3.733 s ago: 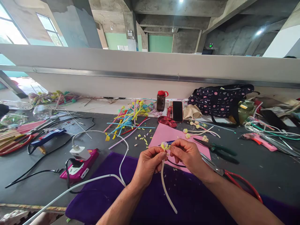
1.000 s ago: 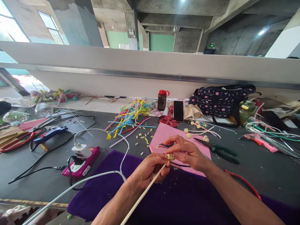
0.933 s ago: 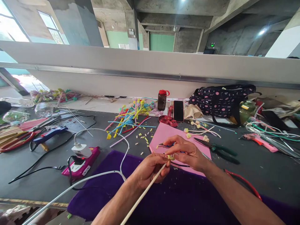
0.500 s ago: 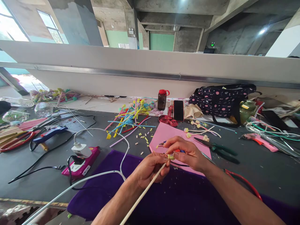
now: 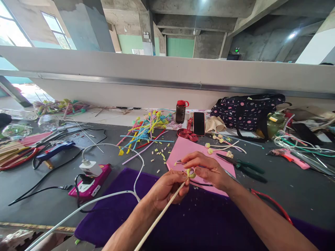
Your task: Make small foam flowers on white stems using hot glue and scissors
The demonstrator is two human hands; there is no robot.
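Note:
My left hand is closed round a long cream stem that slants down toward me. At the stem's top sits a small yellow-green flower head. My right hand pinches that flower head with thumb and fingertips. Both hands hover over a purple cloth and the near edge of a pink sheet.
Green-handled pliers and red-handled scissors lie to the right. A pink power strip with a white charger sits left. Coloured stems, a bottle, a phone and a dotted bag stand behind.
The stem, hanging down 3.7 s ago, now slants toward me. Over the last second my right fingers have shifted slightly on the flower head; my left hand has stayed put.

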